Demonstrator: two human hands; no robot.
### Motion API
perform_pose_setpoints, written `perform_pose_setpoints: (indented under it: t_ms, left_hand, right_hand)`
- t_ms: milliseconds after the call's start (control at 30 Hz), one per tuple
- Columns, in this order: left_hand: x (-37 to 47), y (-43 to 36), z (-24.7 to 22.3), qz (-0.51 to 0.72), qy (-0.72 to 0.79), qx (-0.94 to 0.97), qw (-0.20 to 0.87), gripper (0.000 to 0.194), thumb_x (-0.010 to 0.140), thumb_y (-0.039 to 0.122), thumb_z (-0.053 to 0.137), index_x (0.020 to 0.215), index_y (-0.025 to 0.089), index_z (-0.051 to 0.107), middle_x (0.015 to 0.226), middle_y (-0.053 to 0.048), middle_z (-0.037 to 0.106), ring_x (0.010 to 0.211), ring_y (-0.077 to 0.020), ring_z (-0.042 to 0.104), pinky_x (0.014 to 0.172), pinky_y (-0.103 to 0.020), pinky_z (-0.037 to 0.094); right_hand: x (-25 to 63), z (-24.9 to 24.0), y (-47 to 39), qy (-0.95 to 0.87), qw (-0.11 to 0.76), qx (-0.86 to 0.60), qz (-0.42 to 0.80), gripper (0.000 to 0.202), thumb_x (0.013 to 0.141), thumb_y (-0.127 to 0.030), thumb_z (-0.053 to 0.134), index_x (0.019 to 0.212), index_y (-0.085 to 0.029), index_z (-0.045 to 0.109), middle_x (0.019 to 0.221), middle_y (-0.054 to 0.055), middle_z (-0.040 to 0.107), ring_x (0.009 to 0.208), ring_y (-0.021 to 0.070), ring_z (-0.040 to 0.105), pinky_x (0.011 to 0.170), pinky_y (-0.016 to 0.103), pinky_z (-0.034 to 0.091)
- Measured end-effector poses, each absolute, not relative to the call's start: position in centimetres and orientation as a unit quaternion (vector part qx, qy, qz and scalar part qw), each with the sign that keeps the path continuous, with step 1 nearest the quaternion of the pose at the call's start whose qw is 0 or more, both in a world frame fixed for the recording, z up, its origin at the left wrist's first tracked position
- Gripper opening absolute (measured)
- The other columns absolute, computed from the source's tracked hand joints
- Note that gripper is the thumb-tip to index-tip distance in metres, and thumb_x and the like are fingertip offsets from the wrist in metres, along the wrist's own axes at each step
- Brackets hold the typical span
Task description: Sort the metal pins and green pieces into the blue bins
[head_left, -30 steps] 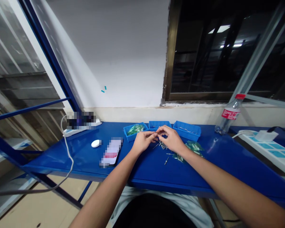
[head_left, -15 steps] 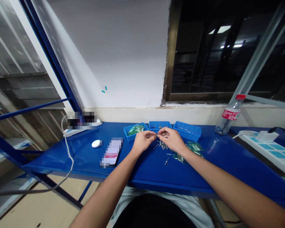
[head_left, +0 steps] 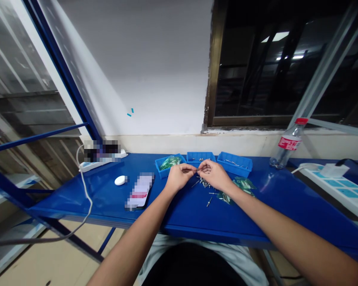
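My left hand [head_left: 180, 176] and my right hand [head_left: 214, 174] meet at the fingertips over the desk. Both are closed in a pinch, and what they hold between them is too small to make out. Just below the fingers lies a pile of metal rivets [head_left: 205, 183], partly covered by my right hand. A loose rivet [head_left: 209, 201] rests nearer the front edge. Green plastic packets [head_left: 244, 183] lie beside my right wrist. Behind the hands stand a left blue bin [head_left: 163, 173] with green packets, a middle blue bin [head_left: 200, 155] and a right blue bin [head_left: 238, 170], both with metal pieces.
On the left of the blue desk [head_left: 179, 222] are a phone [head_left: 141, 190], a white oval object [head_left: 120, 180] and a power strip [head_left: 103, 159] with a hanging cable. A plastic bottle [head_left: 288, 143] and a second power strip [head_left: 343, 190] stand at the right.
The fingertips of both hands have shifted slightly, still pinched together above the pile. Everything else looks the same, apart from a tiny shift of the view.
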State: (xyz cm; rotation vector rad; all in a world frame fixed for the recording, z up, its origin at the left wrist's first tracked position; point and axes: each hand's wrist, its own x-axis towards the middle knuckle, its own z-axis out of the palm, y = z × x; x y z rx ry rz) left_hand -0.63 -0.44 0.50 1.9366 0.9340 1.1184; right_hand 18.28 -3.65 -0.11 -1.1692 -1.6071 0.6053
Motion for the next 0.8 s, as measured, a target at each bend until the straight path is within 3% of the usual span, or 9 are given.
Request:
perform_pose_setpoints:
  t_ms: [100, 200, 433, 567, 700, 800]
  left_hand:
    - [-0.4, -0.4, 0.4, 0.432, 0.349, 0.724, 0.408, 0.016, 0.082, 0.026, 0.073, 0.093, 0.014, 0.077, 0.097, -0.011, 0.079, 0.092, -0.0238, 0.076, 0.087, -0.034, 0.06]
    - [-0.2, -0.6, 0.6, 0.448, 0.33, 0.704, 0.441, 0.019, 0.084, 0.026, 0.071, 0.097, 0.013, 0.074, 0.095, -0.011, 0.079, 0.088, -0.0226, 0.076, 0.083, -0.032, 0.06]
    - [-0.8, -1.2, 1.4, 0.397, 0.376, 0.756, 0.359, 0.037, 0.088, 0.047, 0.069, 0.104, 0.015, 0.079, 0.097, -0.009, 0.08, 0.091, -0.0258, 0.076, 0.082, -0.032, 0.058]
    - [-0.9, -1.3, 1.6, 0.392, 0.382, 0.766, 0.337, 0.03, 0.088, 0.038, 0.071, 0.107, 0.018, 0.08, 0.105, -0.008, 0.08, 0.096, -0.0263, 0.076, 0.087, -0.033, 0.058]
    - [-0.7, -1.1, 1.2, 0.405, 0.384, 0.765, 0.32, 0.016, 0.083, 0.027, 0.075, 0.095, 0.018, 0.081, 0.094, -0.007, 0.081, 0.09, -0.0256, 0.077, 0.085, -0.034, 0.059]
    - [-0.5, -0.7, 0.8, 0.434, 0.369, 0.733, 0.373, 0.014, 0.078, 0.021, 0.079, 0.092, 0.016, 0.078, 0.092, -0.008, 0.08, 0.088, -0.0242, 0.077, 0.086, -0.035, 0.06]
  right_hand:
    - [18.3, -0.3, -3.4, -0.667, 0.515, -0.479, 0.246, 0.024, 0.078, -0.022, 0.069, 0.101, -0.02, 0.065, 0.084, 0.002, 0.071, 0.074, 0.0166, 0.069, 0.068, 0.028, 0.058]
    - [18.2, -0.1, -3.5, -0.688, 0.493, -0.482, 0.226, 0.02, 0.081, -0.022, 0.065, 0.1, -0.019, 0.07, 0.083, 0.003, 0.071, 0.073, 0.0163, 0.069, 0.067, 0.028, 0.057]
    - [18.1, 0.4, -4.1, -0.719, 0.507, -0.443, 0.173, 0.015, 0.083, -0.017, 0.065, 0.094, -0.02, 0.073, 0.092, 0.004, 0.074, 0.08, 0.0171, 0.071, 0.076, 0.03, 0.059]
    - [18.1, 0.4, -4.1, -0.708, 0.513, -0.441, 0.201, 0.013, 0.087, -0.021, 0.064, 0.095, -0.021, 0.074, 0.096, 0.005, 0.075, 0.084, 0.0188, 0.074, 0.082, 0.034, 0.061]
    - [18.1, 0.3, -4.0, -0.672, 0.526, -0.454, 0.257, 0.014, 0.087, -0.032, 0.068, 0.093, -0.02, 0.071, 0.088, 0.005, 0.075, 0.082, 0.0208, 0.074, 0.077, 0.034, 0.061]
    - [18.2, -0.1, -3.6, -0.659, 0.523, -0.459, 0.284, 0.019, 0.082, -0.035, 0.074, 0.091, -0.019, 0.07, 0.086, 0.006, 0.075, 0.08, 0.0209, 0.073, 0.075, 0.035, 0.061]
